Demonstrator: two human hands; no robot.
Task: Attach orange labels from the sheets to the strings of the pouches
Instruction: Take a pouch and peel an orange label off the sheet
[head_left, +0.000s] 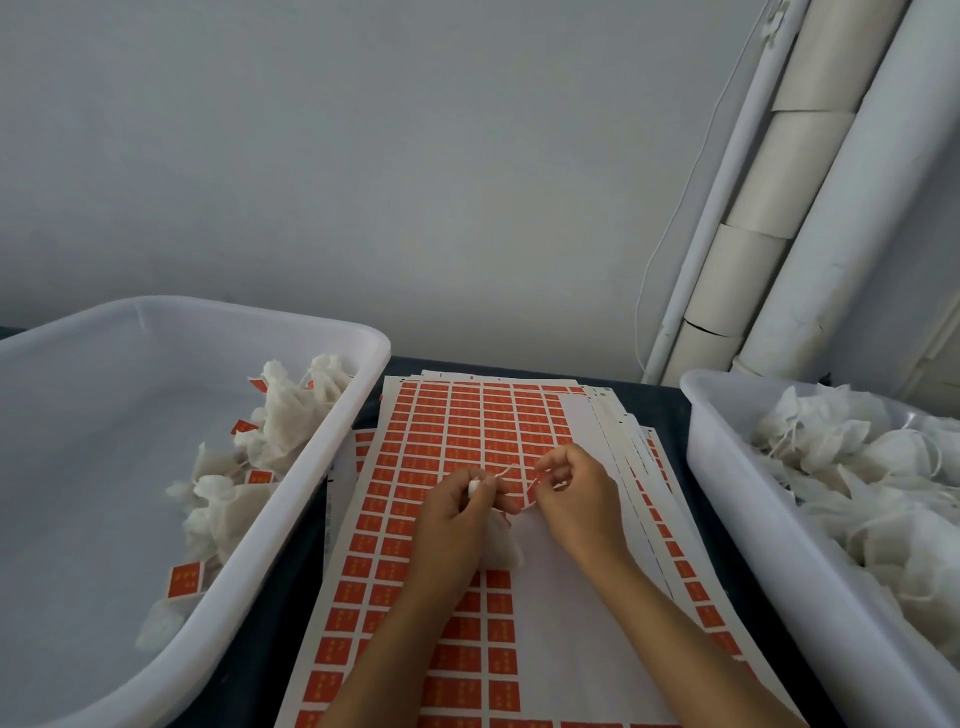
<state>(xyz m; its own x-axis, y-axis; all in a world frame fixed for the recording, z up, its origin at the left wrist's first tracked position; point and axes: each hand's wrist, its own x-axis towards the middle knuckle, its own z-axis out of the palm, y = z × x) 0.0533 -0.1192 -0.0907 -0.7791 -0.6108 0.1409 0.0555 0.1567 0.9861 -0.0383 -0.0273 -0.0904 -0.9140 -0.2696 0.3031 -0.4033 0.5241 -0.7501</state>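
Dark table (670, 410), label sheets (467, 426), hands pinching string (511, 470)

A stack of paper sheets of orange rectangular labels (467, 431) lies on the dark tabletop (670, 410) at the centre. At nine o'clock from it stands a white plastic tub (291, 499), with tagged white fabric pouches (291, 415) heaped in its three-o'clock side. At three o'clock from the sheets stands a second white plastic tub (727, 499), filled with untagged white fabric pouches (857, 467). Above the sheets, the left hand (452, 514) grips one white pouch (501, 545), and the right hand (576, 493), just beside it at three o'clock, pinches its thin white string (506, 471). Pale pipes (810, 182) rise at one o'clock, behind the second tub.
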